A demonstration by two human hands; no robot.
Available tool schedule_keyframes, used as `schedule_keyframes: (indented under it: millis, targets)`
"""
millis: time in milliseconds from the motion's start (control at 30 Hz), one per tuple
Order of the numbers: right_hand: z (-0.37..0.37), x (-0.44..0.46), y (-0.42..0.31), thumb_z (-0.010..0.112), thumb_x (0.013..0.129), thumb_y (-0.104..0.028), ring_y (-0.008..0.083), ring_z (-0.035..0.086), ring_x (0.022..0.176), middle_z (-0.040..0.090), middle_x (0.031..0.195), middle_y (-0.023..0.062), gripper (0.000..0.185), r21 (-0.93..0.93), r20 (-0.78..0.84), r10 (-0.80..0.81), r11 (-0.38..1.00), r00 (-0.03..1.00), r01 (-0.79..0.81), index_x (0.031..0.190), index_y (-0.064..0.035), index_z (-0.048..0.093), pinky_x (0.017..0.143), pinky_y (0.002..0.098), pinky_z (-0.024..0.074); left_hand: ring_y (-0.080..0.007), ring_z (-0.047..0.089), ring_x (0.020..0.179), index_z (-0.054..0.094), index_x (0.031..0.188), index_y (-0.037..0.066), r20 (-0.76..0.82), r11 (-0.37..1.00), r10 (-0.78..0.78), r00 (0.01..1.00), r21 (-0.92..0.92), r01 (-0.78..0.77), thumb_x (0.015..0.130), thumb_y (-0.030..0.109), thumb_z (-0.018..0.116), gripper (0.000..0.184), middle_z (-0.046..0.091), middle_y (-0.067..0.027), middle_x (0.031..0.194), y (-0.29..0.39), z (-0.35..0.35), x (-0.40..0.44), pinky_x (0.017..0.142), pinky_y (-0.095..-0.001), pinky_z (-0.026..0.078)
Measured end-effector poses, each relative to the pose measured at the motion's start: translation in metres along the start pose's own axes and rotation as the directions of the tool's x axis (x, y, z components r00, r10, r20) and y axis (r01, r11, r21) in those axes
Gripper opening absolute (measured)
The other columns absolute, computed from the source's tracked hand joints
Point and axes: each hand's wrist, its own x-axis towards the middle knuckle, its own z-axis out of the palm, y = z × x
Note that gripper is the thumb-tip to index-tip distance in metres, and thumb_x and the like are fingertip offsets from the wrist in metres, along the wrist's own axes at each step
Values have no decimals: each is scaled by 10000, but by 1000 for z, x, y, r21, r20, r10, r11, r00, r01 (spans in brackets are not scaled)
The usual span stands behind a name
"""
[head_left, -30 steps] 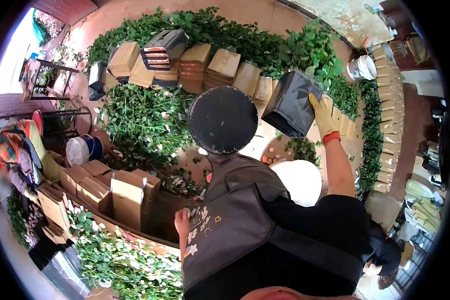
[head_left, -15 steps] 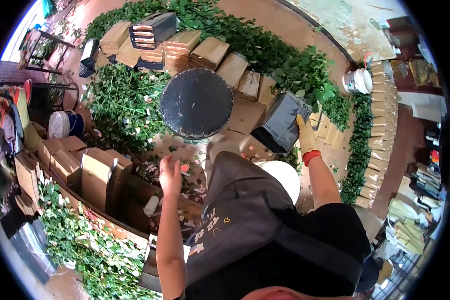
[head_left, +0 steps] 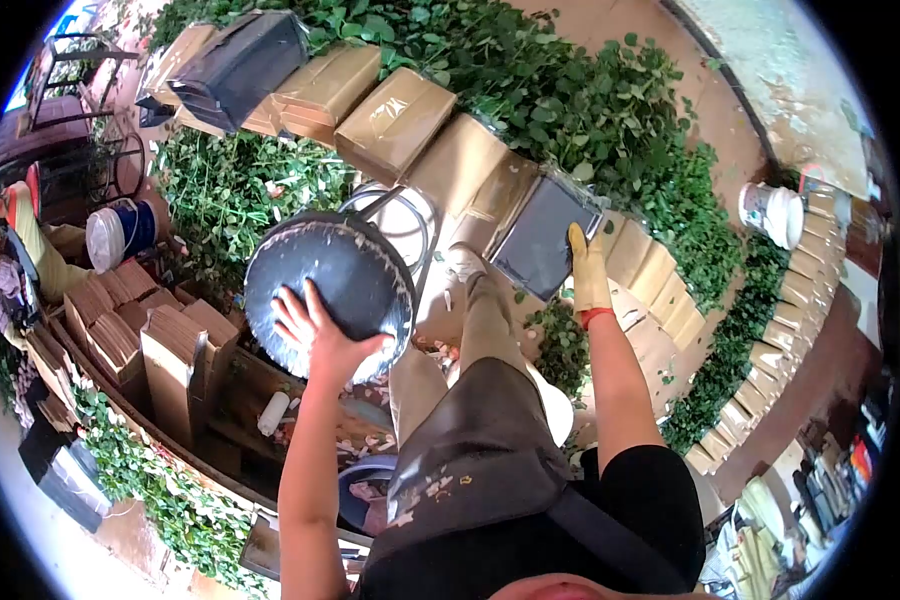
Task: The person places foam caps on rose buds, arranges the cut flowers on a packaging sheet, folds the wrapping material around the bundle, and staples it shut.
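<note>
My left hand [head_left: 315, 335] is bare, its fingers spread flat on the round black seat of a stool [head_left: 335, 265]. The stool leans, and its metal legs show beyond the seat. My right hand [head_left: 590, 275], in a yellow glove with a red cuff, grips the near right edge of a black-wrapped flower bunch [head_left: 542, 235]. That bunch lies at the end of a curved row of brown-wrapped bunches [head_left: 395, 120], with leafy stems behind them. Another black-wrapped bunch [head_left: 240, 70] rests on the row at the far left. The underside of my right hand is hidden.
Folded cardboard sleeves [head_left: 175, 365] stand in a wooden trough at left. White-and-blue buckets [head_left: 120, 235] are behind it. A white bucket [head_left: 772, 215] stands at right, beside another long row of brown-wrapped bunches [head_left: 785, 335]. Petals litter the floor around my legs.
My left hand has reached forward onto the stool, which has tilted and shifted left. My right hand has moved the black-wrapped bunch against the row, where it now lies flatter.
</note>
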Motion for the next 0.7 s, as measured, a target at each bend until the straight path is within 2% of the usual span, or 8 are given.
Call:
schedule_keyframes:
  millis: [67, 133, 167, 200, 333, 600, 633, 700]
  targets:
    - [29, 46, 31, 583, 1090, -371, 292, 403, 1513, 383, 1678, 168, 730, -223, -93, -208, 957, 974, 183, 1661, -36, 275, 1228, 361, 321, -572, -72, 1576, 49, 1686, 42, 22, 1000, 16, 1000, -10, -16, 441, 684, 977, 1680, -61, -374, 1705, -8, 6, -3, 1252, -690, 0]
    - [69, 65, 7, 616, 1070, -296, 303, 334, 1558, 287, 1731, 168, 764, 3, -144, -79, 997, 986, 80, 1687, -72, 225, 1246, 375, 294, -590, -79, 1566, 6, 1685, 42, 25, 998, 51, 998, -22, -51, 436, 728, 960, 1715, -91, -385, 1697, -9, 5, -4, 1243, -705, -8]
    - [87, 66, -31, 628, 1059, -254, 304, 280, 1591, 228, 1758, 167, 779, 338, -106, 177, 932, 978, -132, 1694, -82, 211, 1263, 377, 266, -591, -82, 1566, 1, 1684, 38, 33, 999, 44, 998, -17, -43, 436, 744, 952, 1720, -95, -388, 1696, -11, 6, -5, 1242, -706, -11]
    - [107, 90, -7, 618, 1042, -158, 304, 313, 1574, 256, 1747, 164, 760, 86, -152, 43, 996, 987, -30, 1689, -83, 227, 1258, 370, 275, -592, -85, 1565, -5, 1684, 35, 37, 999, 47, 998, -16, -46, 436, 759, 944, 1726, -99, -391, 1694, -12, 6, -5, 1240, -707, -14]
    - [110, 105, 27, 574, 1039, -104, 303, 392, 1524, 372, 1688, 164, 678, 179, -271, 5, 983, 963, 45, 1654, -42, 297, 1240, 376, 310, -589, -100, 1567, -26, 1684, 30, 47, 997, 72, 996, 7, -72, 446, 797, 918, 1736, -114, -397, 1691, -15, 6, -5, 1238, -706, -27]
    - [50, -1, 11, 570, 1071, -280, 279, 569, 1366, 584, 1529, 167, 579, -218, 319, 177, 970, 931, -110, 1603, -90, 443, 1128, 376, 444, -539, -131, 1590, 5, 1700, 71, 169, 998, -55, 984, -2, 57, 467, 740, 950, 1692, -98, -342, 1726, -2, -1, 4, 1261, -654, -39]
    - [42, -20, -7, 579, 1062, -303, 282, 589, 1347, 619, 1490, 166, 584, -491, 405, 228, 871, 885, 1, 1583, -65, 465, 1120, 373, 459, -553, -123, 1587, 52, 1707, 97, 145, 998, -51, 988, -22, 54, 472, 731, 956, 1656, -77, -344, 1728, -1, 0, 4, 1253, -670, -40]
    - [38, -44, -1, 582, 1016, -363, 368, 563, 1396, 576, 1533, 195, 589, -592, 661, 151, 708, 735, 386, 1530, -81, 539, 1151, 434, 461, -544, -70, 1601, 126, 1708, 114, 169, 996, -56, 984, -59, 67, 492, 724, 944, 1588, 10, -354, 1729, 3, -10, 4, 1240, -702, -16]
